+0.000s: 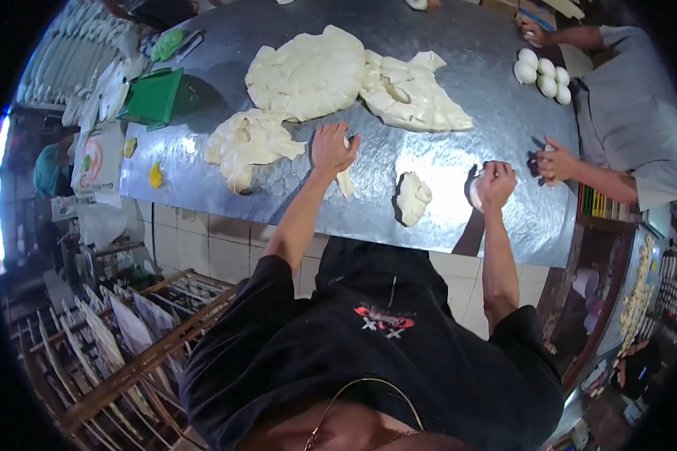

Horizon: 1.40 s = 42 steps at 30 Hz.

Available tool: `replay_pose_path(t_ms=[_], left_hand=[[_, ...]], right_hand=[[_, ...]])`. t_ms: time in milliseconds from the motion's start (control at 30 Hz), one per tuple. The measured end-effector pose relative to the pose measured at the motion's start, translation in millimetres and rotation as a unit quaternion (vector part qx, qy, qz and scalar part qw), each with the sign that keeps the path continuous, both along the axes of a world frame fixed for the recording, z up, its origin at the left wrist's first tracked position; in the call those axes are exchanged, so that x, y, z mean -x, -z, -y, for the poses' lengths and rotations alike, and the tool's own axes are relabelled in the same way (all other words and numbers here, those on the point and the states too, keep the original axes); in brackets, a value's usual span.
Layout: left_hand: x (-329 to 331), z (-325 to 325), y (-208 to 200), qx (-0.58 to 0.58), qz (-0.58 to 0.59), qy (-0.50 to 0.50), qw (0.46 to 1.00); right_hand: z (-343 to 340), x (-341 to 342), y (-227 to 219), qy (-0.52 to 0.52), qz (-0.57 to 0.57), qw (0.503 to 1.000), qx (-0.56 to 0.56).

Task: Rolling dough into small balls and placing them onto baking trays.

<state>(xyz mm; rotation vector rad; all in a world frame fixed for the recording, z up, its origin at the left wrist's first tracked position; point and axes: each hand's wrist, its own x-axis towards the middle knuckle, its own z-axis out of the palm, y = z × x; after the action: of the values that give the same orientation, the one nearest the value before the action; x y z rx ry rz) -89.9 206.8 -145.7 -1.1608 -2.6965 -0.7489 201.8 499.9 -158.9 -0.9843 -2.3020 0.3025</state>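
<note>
A: Taking the table [504, 128] as a dial, twelve at its far edge, where was the left hand [335, 150]?

B: Near the centre. Its fingers were curled narrow around a dough strip [345, 185], whose tail came out below the palm.

A: And the right hand [496, 184]?

B: At four o'clock, bent close over a dough piece [475, 192]. That piece showed at the hand's nine o'clock side; the fingers hid the rest.

A: Did any dough lie between the hands?

B: Yes, a loose lump [412, 199] on the metal, between four and five, touched by neither.

A: What about the bigger dough?

B: A broad slab [305, 75] spread at eleven, touching a torn mass [414, 94] at about one. At nine, a ragged mass [252, 146] met the slab's near edge and pointed toward the left hand.

A: Anything farther out?

B: White balls [545, 75] clustered between two and three. Just past three was a co-worker's hand [557, 161]; I couldn't tell what it held. A green container [154, 98] stood toward ten, and a yellow lump [156, 175] lay between eight and nine.
</note>
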Motion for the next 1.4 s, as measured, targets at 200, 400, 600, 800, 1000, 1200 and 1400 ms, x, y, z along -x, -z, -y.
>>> replay_pose_path(t_ms=[200, 400, 600, 800, 1000, 1200, 1400], left_hand=[[-22, 2, 9, 0.002, -0.014, -0.149, 0.989], [-160, 77, 12, 0.028, -0.021, -0.024, 0.999], [-104, 89, -42, -0.136, 0.221, -0.183, 0.948], [-82, 124, -13, 0.198, 0.14, 0.062, 0.968], [-76, 75, -22, 0.182, 0.027, 0.013, 0.983], [-71, 48, -27, 0.173, 0.141, 0.107, 0.969], [-24, 46, -22, -0.021, 0.201, -0.111, 0.973]], right_hand=[[8, 5, 24, 0.119, -0.033, 0.992, -0.021], [166, -66, 17, -0.025, 0.026, 0.998, 0.044], [75, -62, -52, 0.075, -0.16, 0.963, 0.203], [87, -96, -25, -0.121, 0.223, 0.966, 0.045], [-26, -85, 11, -0.083, 0.269, 0.959, 0.034], [37, -3, -29, -0.13, 0.341, 0.921, 0.139], [-22, -1, -9, 0.054, 0.128, 0.978, 0.158]])
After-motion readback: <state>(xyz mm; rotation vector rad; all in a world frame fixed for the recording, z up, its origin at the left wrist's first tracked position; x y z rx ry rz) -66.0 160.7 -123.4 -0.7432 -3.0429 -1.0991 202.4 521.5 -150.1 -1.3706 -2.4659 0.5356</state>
